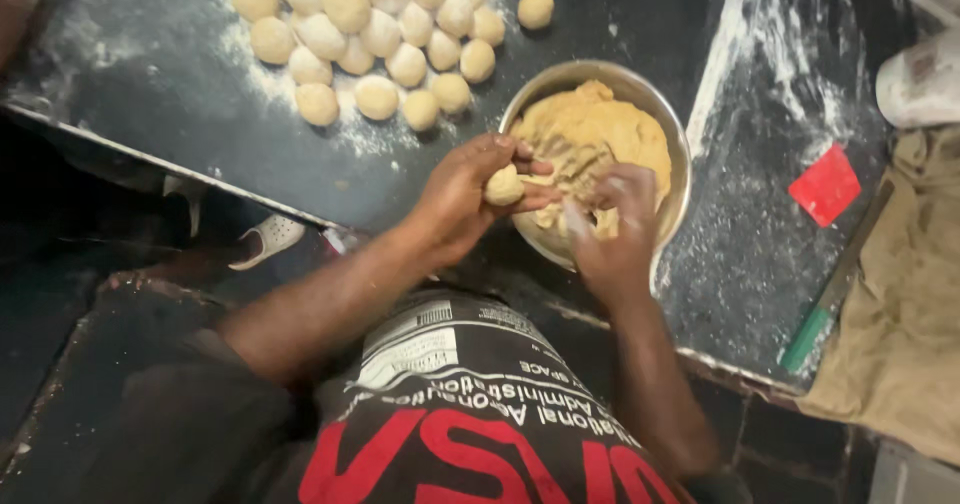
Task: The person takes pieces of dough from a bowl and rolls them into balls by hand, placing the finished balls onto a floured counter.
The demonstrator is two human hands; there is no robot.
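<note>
My left hand [462,196] is closed around a small lump of tan dough [503,186], held over the near rim of a steel bowl [662,114]. The bowl holds a large mass of the same dough [590,134]. My right hand [612,229] reaches into the bowl, fingers dug into the dough mass at its near side. Several rolled dough balls [375,34] lie in a cluster on the floured black counter [150,74] behind my left hand.
A red square scraper [824,186] lies on the floured counter to the right. A long tool with a green handle [830,289] lies beside a tan cloth [905,294]. A white container [920,84] stands at the far right. The counter edge runs diagonally below the bowl.
</note>
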